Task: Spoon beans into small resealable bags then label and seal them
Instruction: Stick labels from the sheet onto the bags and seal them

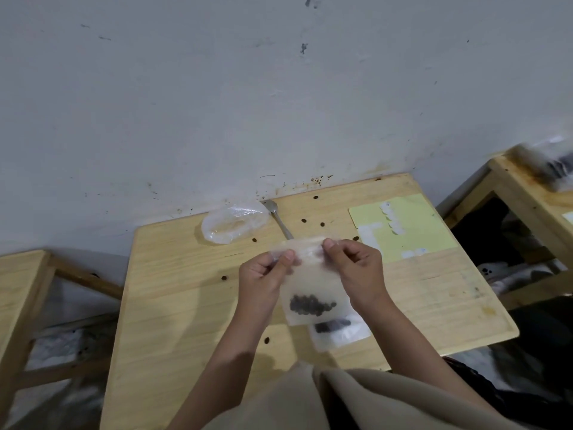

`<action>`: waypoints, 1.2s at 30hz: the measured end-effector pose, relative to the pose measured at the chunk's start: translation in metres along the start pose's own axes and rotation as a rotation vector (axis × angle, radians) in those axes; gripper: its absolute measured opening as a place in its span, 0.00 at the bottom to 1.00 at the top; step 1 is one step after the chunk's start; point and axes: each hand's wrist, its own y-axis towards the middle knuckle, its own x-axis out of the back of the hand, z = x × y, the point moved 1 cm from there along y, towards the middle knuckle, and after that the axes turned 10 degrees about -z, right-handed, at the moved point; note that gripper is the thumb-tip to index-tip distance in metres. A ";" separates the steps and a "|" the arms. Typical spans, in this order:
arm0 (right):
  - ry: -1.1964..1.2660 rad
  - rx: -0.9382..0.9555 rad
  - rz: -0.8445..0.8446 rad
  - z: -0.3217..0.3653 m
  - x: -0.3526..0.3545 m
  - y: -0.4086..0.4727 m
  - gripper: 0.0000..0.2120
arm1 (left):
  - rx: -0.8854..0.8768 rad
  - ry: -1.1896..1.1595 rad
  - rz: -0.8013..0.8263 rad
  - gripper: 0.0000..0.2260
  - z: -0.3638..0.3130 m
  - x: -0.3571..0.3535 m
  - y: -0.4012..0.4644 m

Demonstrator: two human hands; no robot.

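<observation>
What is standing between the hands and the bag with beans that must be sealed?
Nothing visible. The left hand and the right hand both pinch the top edge of the bag directly, with their fingers on the strip. The beans sit low in it, away from the top.

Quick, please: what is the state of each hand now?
Left hand: pinches the top edge of the bag of beans.
Right hand: pinches the same edge.

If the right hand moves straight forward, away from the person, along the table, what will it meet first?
Probably the spoon, whose handle lies just beyond the right hand and the held bag. Depth is unclear, so the hand may pass above it.
</observation>
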 end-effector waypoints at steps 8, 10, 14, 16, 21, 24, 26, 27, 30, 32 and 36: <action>-0.068 -0.069 -0.010 -0.014 0.006 0.009 0.08 | 0.104 0.013 -0.072 0.06 0.018 -0.014 0.008; -0.021 -0.117 0.000 -0.015 0.005 0.012 0.09 | 0.173 -0.037 -0.069 0.05 0.020 -0.016 0.007; 0.009 -0.198 -0.064 -0.020 0.003 0.021 0.08 | 0.164 0.016 -0.023 0.13 0.022 -0.017 0.007; -0.026 -0.212 -0.104 -0.027 0.003 0.026 0.07 | 0.141 0.021 -0.014 0.22 0.025 -0.017 0.006; -0.080 -0.190 -0.157 -0.040 0.009 0.039 0.07 | 0.080 0.076 -0.038 0.15 0.030 -0.025 0.005; -0.150 -0.150 -0.190 -0.042 0.023 0.061 0.02 | 0.126 0.092 -0.045 0.12 0.034 -0.032 0.007; -0.221 -0.123 -0.239 -0.047 0.040 0.088 0.05 | 0.153 0.072 -0.049 0.12 0.036 -0.036 0.009; -0.283 -0.105 -0.275 -0.049 0.050 0.104 0.06 | 0.162 0.063 -0.056 0.12 0.037 -0.038 0.010; -0.493 -0.046 -0.368 -0.052 0.078 0.155 0.04 | 0.161 0.063 -0.088 0.10 0.034 -0.047 0.015; -0.624 -0.006 -0.373 -0.054 0.092 0.187 0.06 | 0.145 0.070 -0.119 0.08 0.031 -0.054 0.019; -0.852 0.036 -0.250 -0.068 0.106 0.242 0.12 | 0.073 0.111 -0.131 0.06 0.023 -0.066 0.026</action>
